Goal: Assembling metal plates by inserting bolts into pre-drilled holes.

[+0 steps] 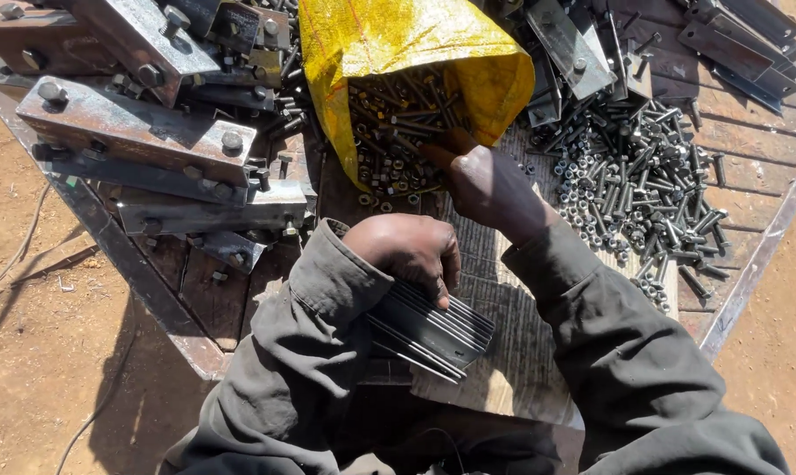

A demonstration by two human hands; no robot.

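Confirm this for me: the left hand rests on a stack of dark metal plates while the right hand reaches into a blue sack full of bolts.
One detail is wrong: the sack is yellow, not blue, as the head view shows. The rest holds: the left hand rests on the stack of dark metal plates, and the right hand reaches into the sack's mouth, among the bolts.

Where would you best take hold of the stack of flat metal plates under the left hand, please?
Probably at the near, lower-right end of the stack of flat metal plates, coming from the right. That end juts free past the table edge with its thin edges fanned and exposed, while the left hand already covers the far end. The right hand is at the yellow sack.
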